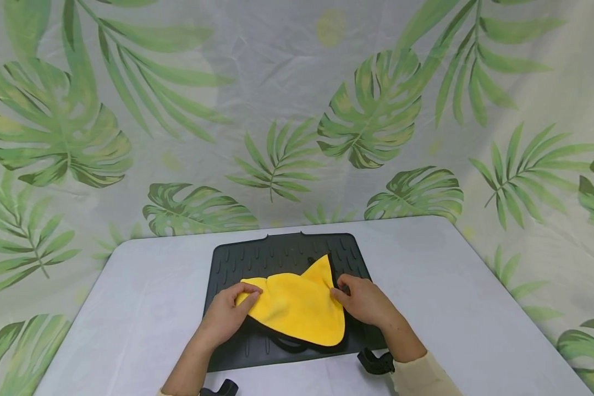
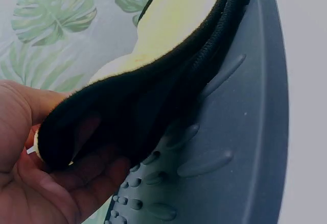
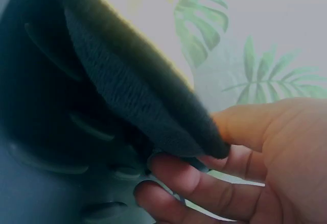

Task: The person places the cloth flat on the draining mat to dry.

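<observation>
So the left hand [image 1: 227, 313] and right hand [image 1: 365, 300] are both pinching this black-backed yellow fabric thing [image 1: 297, 308], dark mat [image 1: 227, 352] right below them.

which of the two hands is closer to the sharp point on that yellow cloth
The right hand: it pinches the yellow cloth just below the sharp point, while the left hand pinches the opposite end.

Yellow cloth [image 1: 297, 311] hides middle of ridged mat [image 1: 235, 261], part of black loop [image 1: 288, 347] at cloth's 6 o'clock; right sleeve [image 1: 423, 378] cropped, head-view 5 o'clock.
</observation>
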`<state>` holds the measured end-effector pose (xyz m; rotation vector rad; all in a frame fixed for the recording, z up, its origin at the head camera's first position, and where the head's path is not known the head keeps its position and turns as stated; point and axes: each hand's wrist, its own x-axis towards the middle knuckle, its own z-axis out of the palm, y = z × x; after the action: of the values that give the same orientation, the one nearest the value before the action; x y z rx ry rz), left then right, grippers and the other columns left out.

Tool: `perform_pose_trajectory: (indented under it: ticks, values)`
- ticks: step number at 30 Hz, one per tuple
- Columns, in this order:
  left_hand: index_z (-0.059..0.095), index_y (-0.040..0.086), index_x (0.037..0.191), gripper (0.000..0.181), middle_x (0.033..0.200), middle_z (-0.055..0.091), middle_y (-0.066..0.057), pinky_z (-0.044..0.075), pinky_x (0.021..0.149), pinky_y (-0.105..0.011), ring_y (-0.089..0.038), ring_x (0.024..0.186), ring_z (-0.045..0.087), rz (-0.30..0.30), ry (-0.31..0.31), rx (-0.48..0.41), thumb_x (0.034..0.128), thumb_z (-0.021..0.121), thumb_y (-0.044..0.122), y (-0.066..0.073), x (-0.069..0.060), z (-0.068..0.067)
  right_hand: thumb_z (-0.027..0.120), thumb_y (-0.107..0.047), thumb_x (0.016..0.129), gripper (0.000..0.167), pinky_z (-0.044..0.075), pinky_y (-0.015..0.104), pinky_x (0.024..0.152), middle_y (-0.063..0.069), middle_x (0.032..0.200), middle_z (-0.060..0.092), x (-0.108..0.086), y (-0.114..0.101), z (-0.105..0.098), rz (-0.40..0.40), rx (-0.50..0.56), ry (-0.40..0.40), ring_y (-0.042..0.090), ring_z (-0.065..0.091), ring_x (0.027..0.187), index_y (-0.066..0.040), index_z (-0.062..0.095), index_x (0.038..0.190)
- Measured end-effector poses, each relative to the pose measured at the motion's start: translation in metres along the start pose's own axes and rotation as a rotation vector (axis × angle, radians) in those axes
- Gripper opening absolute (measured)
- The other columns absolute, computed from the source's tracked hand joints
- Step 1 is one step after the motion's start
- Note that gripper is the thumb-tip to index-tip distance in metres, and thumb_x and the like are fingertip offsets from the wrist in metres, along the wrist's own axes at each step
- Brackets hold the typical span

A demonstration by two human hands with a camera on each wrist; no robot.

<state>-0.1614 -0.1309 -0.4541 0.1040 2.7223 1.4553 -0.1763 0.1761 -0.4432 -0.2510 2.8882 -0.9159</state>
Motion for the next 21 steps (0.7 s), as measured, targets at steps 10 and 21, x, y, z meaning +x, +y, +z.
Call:
perform_pose_trajectory:
  ticks: [10, 21]
  values:
    - [0.066, 0.018, 0.128, 0.032, 0.119, 0.068, -0.007, 0.053, 0.075, -0.025, -0.016, 0.089, 0.059, -0.029, 0.03, -0.028, 0.0961, 0.071, 0.02, 0.0013, -0.0024, 0.0006, 0.067, -0.017, 0.095, 0.028, 0.03, 0.022, 0.049, -0.003, 0.061, 0.04, 0.0024, 0.002, 0.0005, -0.035, 0.032, 0.003, 0.011, 0.039, 0.052, -0.015, 0.051, 0.073]
    - [0.054, 0.019, 0.143, 0.054, 0.12, 0.068, -0.009, 0.052, 0.075, -0.027, -0.017, 0.092, 0.061, 0.01, 0.101, 0.05, 0.0928, 0.074, 0.021, 0.0022, -0.0018, -0.0015, 0.065, -0.015, 0.092, 0.026, 0.03, 0.023, 0.051, -0.002, 0.062, 0.039, 0.0015, 0.003, -0.0047, -0.025, 0.021, 0.019, 0.013, 0.04, 0.054, -0.014, 0.049, 0.071]
